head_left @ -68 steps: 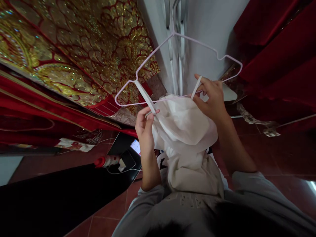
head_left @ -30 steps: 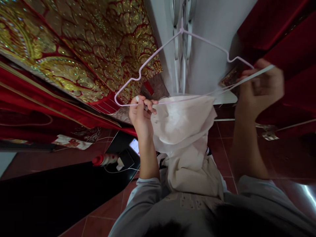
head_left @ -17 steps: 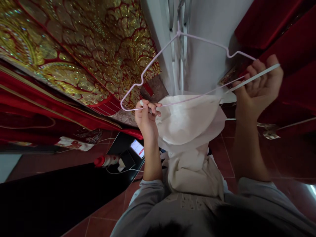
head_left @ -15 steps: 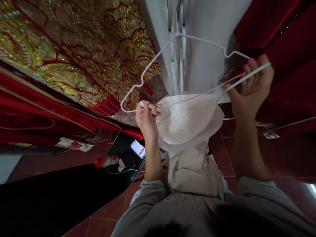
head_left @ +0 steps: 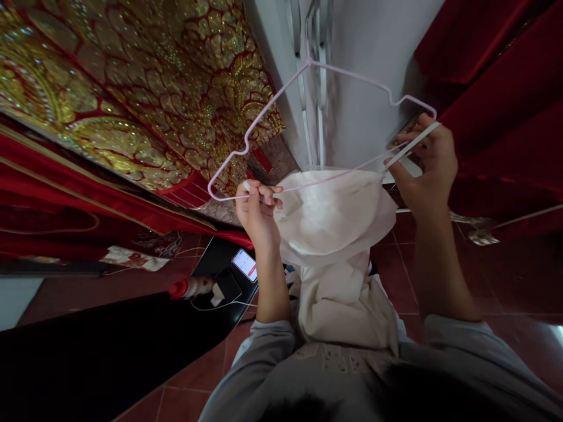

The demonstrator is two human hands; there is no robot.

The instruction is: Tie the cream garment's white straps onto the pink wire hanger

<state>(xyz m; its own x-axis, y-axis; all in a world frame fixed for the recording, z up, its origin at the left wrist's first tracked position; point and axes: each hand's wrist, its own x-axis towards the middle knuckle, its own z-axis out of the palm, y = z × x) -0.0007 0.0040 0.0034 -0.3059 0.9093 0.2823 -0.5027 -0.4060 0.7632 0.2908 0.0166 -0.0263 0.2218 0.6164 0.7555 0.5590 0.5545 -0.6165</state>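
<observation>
White garment (head_left: 329, 217) hangs between the 2 hands, top edge up at the hanger's (head_left: 309, 61) lower bar, the rest bunched down toward the person's lap. Left hand (head_left: 259, 214) is closed, thumb and fingers pinching the bar near its left end, with a bit of white band in the same grip. Right hand (head_left: 426, 167) is spread, thumb apart from fingers, 1 strap (head_left: 413, 145) pulled taut across it near the hanger's right end. Can't tell if that strap is around the wire.

Handling, my read: cloth is light and limp, maybe slippery; take it by the straps or top edge, not mid-panel. Strap seems thin and a bit stretchy, so hook it from inside the loop. Hanger looks light but stiff; grip the bar near its ends.

Phone (head_left: 245, 265) lies by the black table's right edge, bottle (head_left: 193, 287) near its far edge.
</observation>
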